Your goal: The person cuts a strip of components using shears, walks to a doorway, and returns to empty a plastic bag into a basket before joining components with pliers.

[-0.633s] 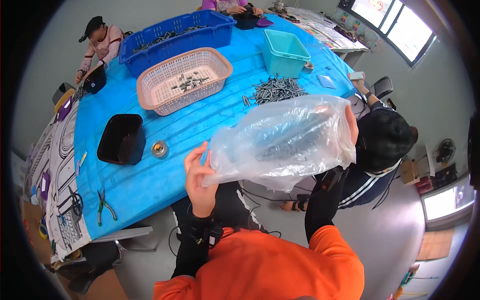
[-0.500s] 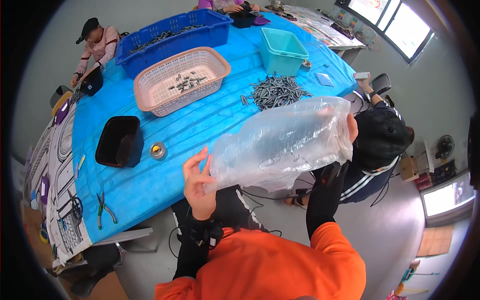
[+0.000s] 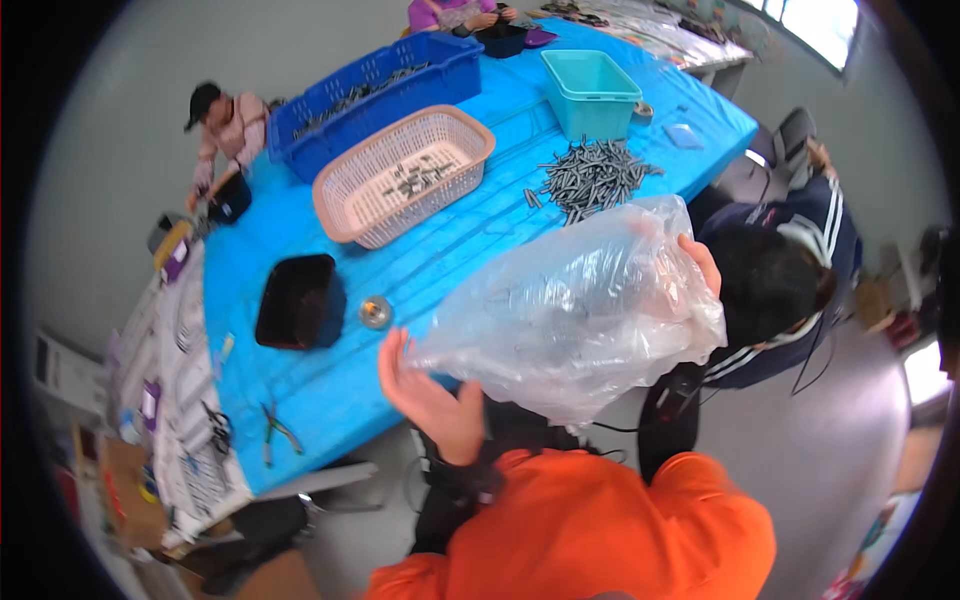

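A clear, crinkled plastic bag (image 3: 560,310) is spread out in front of me above the near edge of the table. My right hand (image 3: 704,264) grips its right end; some of its fingers show beside the plastic and the rest are behind or under it. At the bag's narrow left end, my left hand (image 3: 436,405) has its fingers stretched out and its thumb apart, with the plastic touching the fingers. Beyond the bag lies a pile of small dark grey tubular pieces (image 3: 598,178) on the blue-covered table (image 3: 500,215).
A pink basket (image 3: 340,215), a blue crate (image 3: 300,160), a teal bin (image 3: 592,95) and a black tub (image 3: 300,300) stand on the table. Near them are a tape roll (image 3: 375,312) and pliers (image 3: 280,435). A person (image 3: 765,290) sits close on my right; others work across the table.
My left hand has unfolded from a pinch to outstretched fingers. The bag looks fuller and hangs lower. My view has shifted, and the person at my right has turned.
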Demonstrator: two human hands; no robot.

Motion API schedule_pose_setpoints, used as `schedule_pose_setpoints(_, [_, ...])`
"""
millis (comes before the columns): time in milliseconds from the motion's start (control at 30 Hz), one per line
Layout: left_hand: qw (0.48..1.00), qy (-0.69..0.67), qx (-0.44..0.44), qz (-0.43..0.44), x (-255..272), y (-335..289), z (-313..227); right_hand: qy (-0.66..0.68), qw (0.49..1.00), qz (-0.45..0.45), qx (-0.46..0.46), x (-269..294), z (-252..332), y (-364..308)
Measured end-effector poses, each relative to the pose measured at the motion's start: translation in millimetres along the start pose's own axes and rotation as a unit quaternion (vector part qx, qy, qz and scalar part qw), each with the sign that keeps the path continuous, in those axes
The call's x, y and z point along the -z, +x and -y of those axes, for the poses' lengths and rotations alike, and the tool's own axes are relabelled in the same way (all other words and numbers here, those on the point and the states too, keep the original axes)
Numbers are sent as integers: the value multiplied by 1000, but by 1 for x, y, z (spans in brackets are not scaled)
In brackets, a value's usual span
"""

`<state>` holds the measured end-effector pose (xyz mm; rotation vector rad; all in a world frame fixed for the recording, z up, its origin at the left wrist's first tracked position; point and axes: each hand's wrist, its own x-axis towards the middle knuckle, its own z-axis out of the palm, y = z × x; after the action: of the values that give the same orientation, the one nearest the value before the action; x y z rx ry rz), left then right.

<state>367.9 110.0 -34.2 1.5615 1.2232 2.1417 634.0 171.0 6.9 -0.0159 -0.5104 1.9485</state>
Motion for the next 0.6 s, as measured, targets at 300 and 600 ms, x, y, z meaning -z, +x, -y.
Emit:
schedule_pose_setpoints(300, [898,268,-324,130,35,-41,-41,22,992,-103,70,11,-41,-24])
schedule_pose_setpoints(600, [866,265,-342,249,72,-37,-72,24,998,16,47,8,-88,-49])
